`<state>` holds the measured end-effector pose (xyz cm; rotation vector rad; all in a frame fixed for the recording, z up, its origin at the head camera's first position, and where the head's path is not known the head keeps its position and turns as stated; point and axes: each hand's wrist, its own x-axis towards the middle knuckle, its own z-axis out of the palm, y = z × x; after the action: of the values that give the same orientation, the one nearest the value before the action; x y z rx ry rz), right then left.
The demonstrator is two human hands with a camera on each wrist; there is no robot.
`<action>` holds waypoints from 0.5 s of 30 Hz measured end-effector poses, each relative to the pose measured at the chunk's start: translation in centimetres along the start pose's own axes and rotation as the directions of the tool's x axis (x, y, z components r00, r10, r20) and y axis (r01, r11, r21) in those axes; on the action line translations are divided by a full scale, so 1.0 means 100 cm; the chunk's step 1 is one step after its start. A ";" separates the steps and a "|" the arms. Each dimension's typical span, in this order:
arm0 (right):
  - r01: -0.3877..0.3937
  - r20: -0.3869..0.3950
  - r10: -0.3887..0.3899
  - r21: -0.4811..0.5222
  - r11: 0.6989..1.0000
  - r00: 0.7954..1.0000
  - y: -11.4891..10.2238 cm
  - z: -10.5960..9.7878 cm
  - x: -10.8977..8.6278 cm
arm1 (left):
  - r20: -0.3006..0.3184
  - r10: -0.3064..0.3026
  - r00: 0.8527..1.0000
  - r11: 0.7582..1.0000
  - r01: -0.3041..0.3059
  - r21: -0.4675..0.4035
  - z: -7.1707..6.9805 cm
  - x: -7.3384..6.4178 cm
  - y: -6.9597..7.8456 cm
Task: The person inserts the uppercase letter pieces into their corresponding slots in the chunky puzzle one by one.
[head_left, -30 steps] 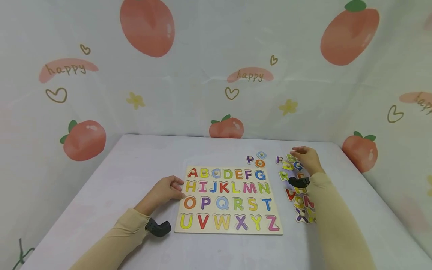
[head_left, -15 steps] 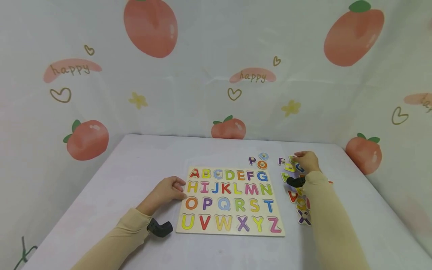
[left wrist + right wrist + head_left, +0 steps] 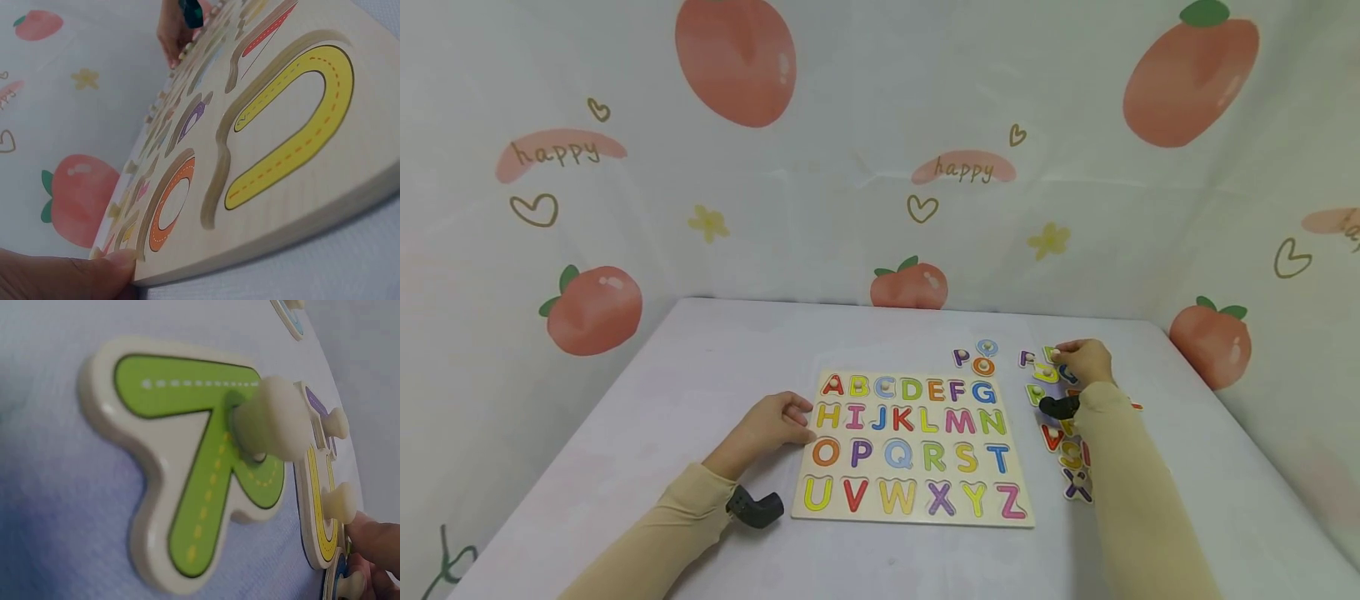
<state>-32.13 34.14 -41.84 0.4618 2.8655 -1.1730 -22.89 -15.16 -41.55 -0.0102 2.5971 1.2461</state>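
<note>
In the head view my left hand point(image 3: 767, 429) rests at the left edge of the wooden alphabet board point(image 3: 917, 514). Its thumb point(image 3: 103, 272) touches the board's edge in the left wrist view. Knobbed letters A point(image 3: 832, 385), B and C sit in the top row; the other spots show printed recesses. At the far right my right hand point(image 3: 1086, 362) pinches the knob of a green letter piece point(image 3: 1049, 353), mostly hidden by the fingers. Close to that hand lie a yellow U point(image 3: 317, 506), a purple F point(image 3: 1026, 358) and a blue G point(image 3: 1068, 374).
A green R point(image 3: 203, 469), red V point(image 3: 1051, 437), yellow S point(image 3: 1070, 455) and purple X point(image 3: 1078, 484) lie right of the board, partly under the right forearm. Behind the board are P point(image 3: 961, 357), Q point(image 3: 987, 347) and O point(image 3: 982, 367). A patterned curtain point(image 3: 820, 208) surrounds the table.
My right hand has come down onto the green letter piece and its fingertips have closed on the knob. The left hand and the board stay put; the head view has shifted slightly.
</note>
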 end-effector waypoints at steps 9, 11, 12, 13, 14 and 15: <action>0.011 -0.049 -0.010 0.013 1.000 0.999 -0.003 -0.001 -0.004 | 0.002 0.013 1.000 1.000 -0.013 0.011 0.001 0.002 -0.003; 0.030 -0.073 -0.029 0.016 0.999 0.997 -0.006 -0.003 -0.004 | 0.003 0.012 1.000 1.000 -0.012 0.009 0.001 0.003 -0.004; 0.048 -0.089 -0.047 0.016 0.999 0.995 -0.008 -0.004 -0.005 | 0.003 0.012 1.000 1.000 -0.012 0.012 0.001 0.003 -0.004; 0.065 -0.102 -0.063 0.021 0.998 0.993 -0.011 -0.005 -0.005 | 0.004 0.013 1.000 1.000 -0.013 0.013 0.001 0.004 -0.004; 0.083 -0.115 -0.079 0.028 0.996 0.990 -0.014 -0.006 -0.006 | 0.004 0.010 1.000 1.000 -0.010 0.012 0.001 0.004 -0.004; 0.106 -0.120 -0.102 0.030 0.994 0.988 -0.017 -0.007 -0.006 | 0.004 0.010 1.000 1.000 -0.010 0.012 0.000 0.004 -0.004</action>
<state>-31.99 33.29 -40.12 0.4009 3.0074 -1.2569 -23.22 -15.36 -42.01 0.0082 2.6049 1.2323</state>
